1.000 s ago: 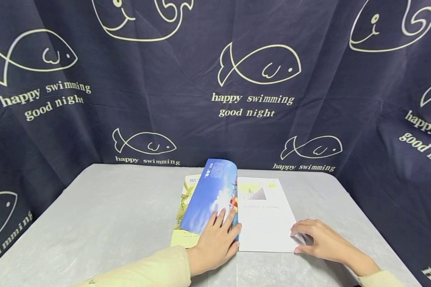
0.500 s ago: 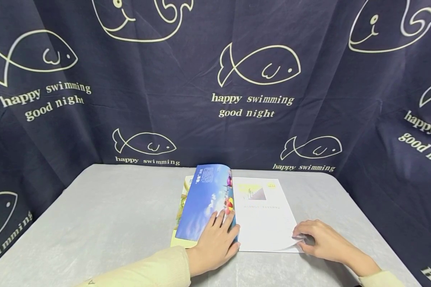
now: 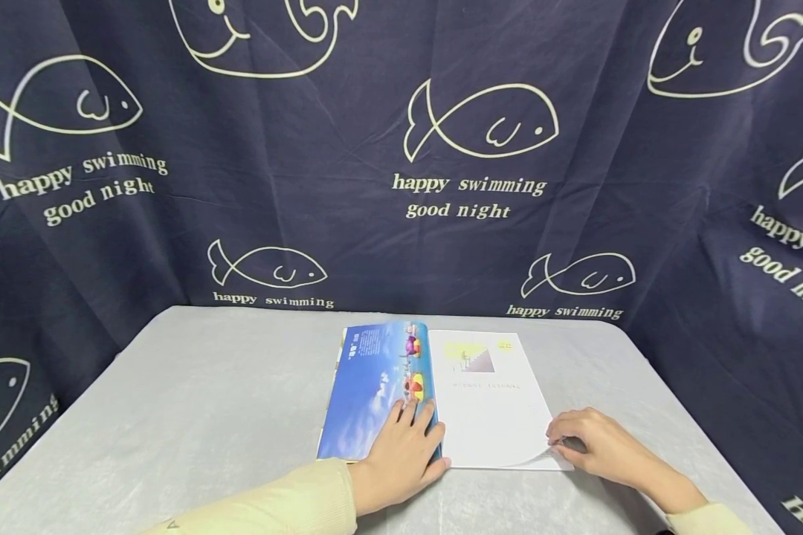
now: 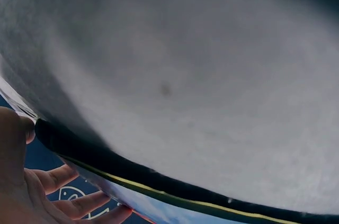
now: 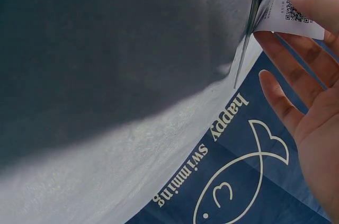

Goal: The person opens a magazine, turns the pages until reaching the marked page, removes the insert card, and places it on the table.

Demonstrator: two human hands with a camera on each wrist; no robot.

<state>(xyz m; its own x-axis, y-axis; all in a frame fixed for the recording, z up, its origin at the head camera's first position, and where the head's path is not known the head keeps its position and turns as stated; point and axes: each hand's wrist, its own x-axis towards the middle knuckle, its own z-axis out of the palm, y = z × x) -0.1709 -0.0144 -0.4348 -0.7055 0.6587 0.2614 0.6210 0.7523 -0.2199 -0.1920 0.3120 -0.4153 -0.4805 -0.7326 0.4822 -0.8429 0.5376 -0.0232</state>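
Note:
An open picture book lies on the table, with a blue sky page (image 3: 358, 401) on its left side and a mostly white page (image 3: 488, 423) on its right. My left hand (image 3: 398, 457) rests on the blue page near the fold, fingers spread and pointing away. At the lower right corner, my right hand (image 3: 595, 449) pinches the white page, which curls up a little off the leaf below. In the right wrist view, the thumb overlaps a QR code (image 5: 299, 12) on the page's turned corner. The left wrist view shows the book's edge (image 4: 159, 195) beside the left fingers.
The book lies on a grey cloth-covered table (image 3: 207, 416). Behind and at both sides hangs a dark blue curtain (image 3: 361, 178) printed with fish outlines and lettering.
The blue page has come down from a raised curl to lie flat on the left, covering the yellow-green page beneath. The right hand has lifted the white page's corner slightly.

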